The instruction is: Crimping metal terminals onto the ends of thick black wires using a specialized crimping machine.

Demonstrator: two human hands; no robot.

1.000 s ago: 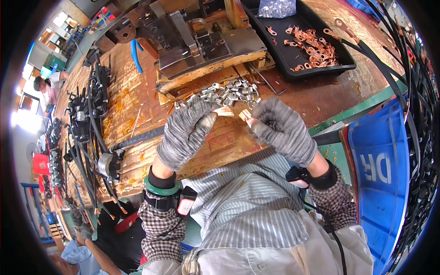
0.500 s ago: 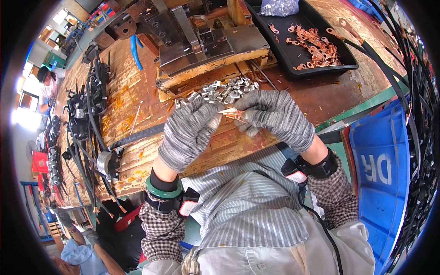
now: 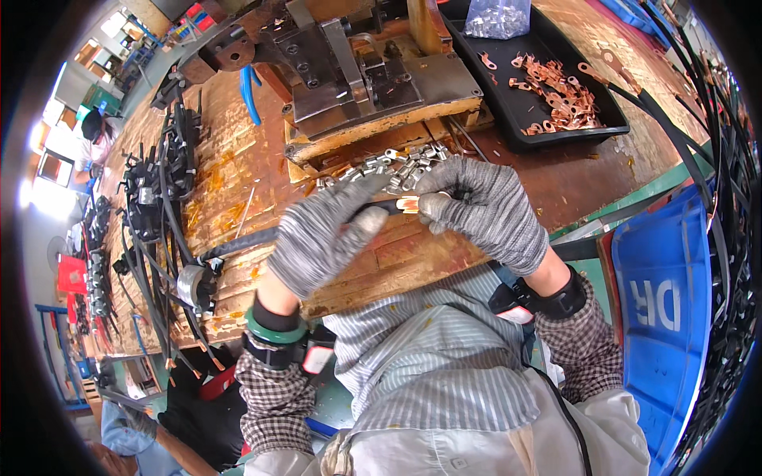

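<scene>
A black cable point(image 3: 386, 205) with bare copper strands point(image 3: 408, 205) at its end is between my two gloved hands. My left hand point(image 3: 321, 238), in a grey knit glove, lies loosely round the cable, with thumb and fingertips spread on either side. The thumb and fingers of my right hand point(image 3: 486, 208), gloved alike, pinch the tip of the strands. Just beyond my hands, silver metal cable lugs point(image 3: 401, 166) are heaped on the wooden bench point(image 3: 381, 274).
Behind the lugs stands a metal press fixture point(image 3: 373, 99). At right is a black tray point(image 3: 516, 139) with copper lugs point(image 3: 559, 95) and a bag of silver parts point(image 3: 497, 19). Black cables point(image 3: 163, 190) lie left. A blue bin point(image 3: 663, 293) stands right. Other people are at left.
My left hand has drawn back leftward from the copper strands and its fingers have parted, showing the black sheath. My right hand keeps its pinch on the strands.
</scene>
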